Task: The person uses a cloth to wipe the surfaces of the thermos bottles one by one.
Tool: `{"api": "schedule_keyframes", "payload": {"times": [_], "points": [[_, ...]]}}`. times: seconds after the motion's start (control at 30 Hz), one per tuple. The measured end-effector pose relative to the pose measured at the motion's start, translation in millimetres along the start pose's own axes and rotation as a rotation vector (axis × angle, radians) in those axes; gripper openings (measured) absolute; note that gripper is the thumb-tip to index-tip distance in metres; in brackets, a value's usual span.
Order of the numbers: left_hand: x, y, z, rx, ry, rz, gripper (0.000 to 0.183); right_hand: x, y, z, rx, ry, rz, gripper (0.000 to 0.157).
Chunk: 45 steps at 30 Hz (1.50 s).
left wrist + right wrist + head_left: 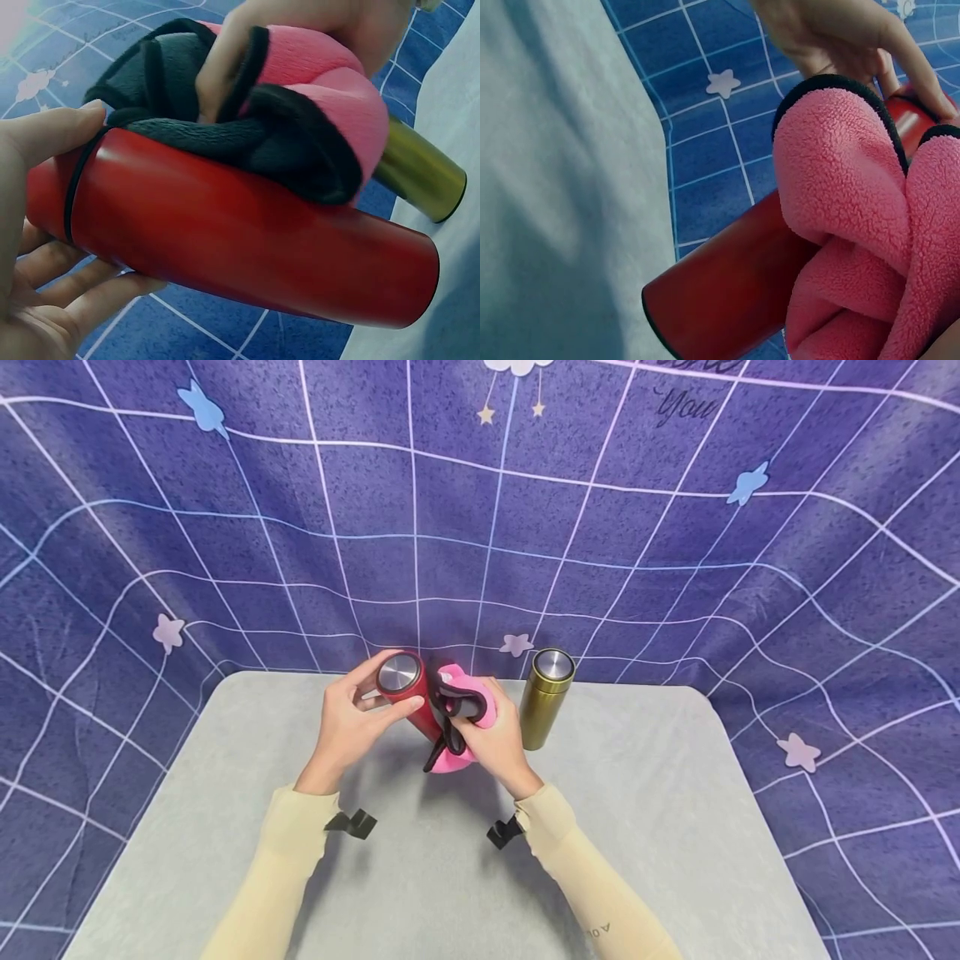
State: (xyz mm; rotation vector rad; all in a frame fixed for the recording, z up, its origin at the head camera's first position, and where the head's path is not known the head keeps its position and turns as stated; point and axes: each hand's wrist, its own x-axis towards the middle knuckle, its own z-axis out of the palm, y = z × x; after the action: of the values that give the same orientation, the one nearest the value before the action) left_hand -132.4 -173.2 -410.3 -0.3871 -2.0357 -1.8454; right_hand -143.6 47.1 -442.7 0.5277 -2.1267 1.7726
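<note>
A red thermos bottle point(425, 717) with a silver-topped lid is held near its top by my left hand point(350, 720), thumb on one side and fingers on the other. In the left wrist view the red thermos point(247, 232) shows a dark ring below its lid. My right hand point(498, 739) grips a bunched pink cloth point(485, 689) with dark grey lining and black edging. Against the side of the red bottle lies the cloth point(322, 60). In the right wrist view the pink cloth point(840, 165) covers part of the bottle point(727, 277).
Just right of my right hand a gold-green thermos point(546, 706) stands upright on the grey-white table point(637, 827). Behind the table hangs a purple-blue cloth point(450, 552) with grid lines and stars. Black straps point(352, 823) stick out from my wrists.
</note>
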Motion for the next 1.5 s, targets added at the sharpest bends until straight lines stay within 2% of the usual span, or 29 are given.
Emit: {"api": "schedule_keyframes", "payload": {"times": [0.17,0.37,0.63,0.87,1.1,1.4,1.5], "points": [[-0.2,1.1,-0.5,0.003,-0.001,0.001,0.070,-1.6,5.6,-1.8,-0.030,-0.010,0.007,0.040],[-2.5,2.8,-1.5,0.015,-0.004,-0.009,0.068,-8.7,14.0,-4.2,-0.015,0.000,0.022,0.040],[-6.2,10.5,-3.7,0.030,-0.005,-0.006,0.068,-16.3,23.0,-4.6,0.005,0.006,0.083,0.043],[-5.4,18.1,-5.0,0.038,-0.008,0.019,0.069,-20.6,31.0,-6.2,0.002,0.018,0.109,0.040],[-3.5,24.0,-8.7,0.029,0.007,0.011,0.068,-24.0,40.9,-8.2,-0.019,0.023,0.120,0.038],[-2.1,31.2,-11.8,0.031,0.013,0.023,0.067,-28.6,53.5,-9.0,0.050,0.039,0.169,0.043],[-2.4,32.4,-11.7,0.027,0.025,0.027,0.067,-29.7,52.7,-7.8,0.043,0.051,0.184,0.042]]}}
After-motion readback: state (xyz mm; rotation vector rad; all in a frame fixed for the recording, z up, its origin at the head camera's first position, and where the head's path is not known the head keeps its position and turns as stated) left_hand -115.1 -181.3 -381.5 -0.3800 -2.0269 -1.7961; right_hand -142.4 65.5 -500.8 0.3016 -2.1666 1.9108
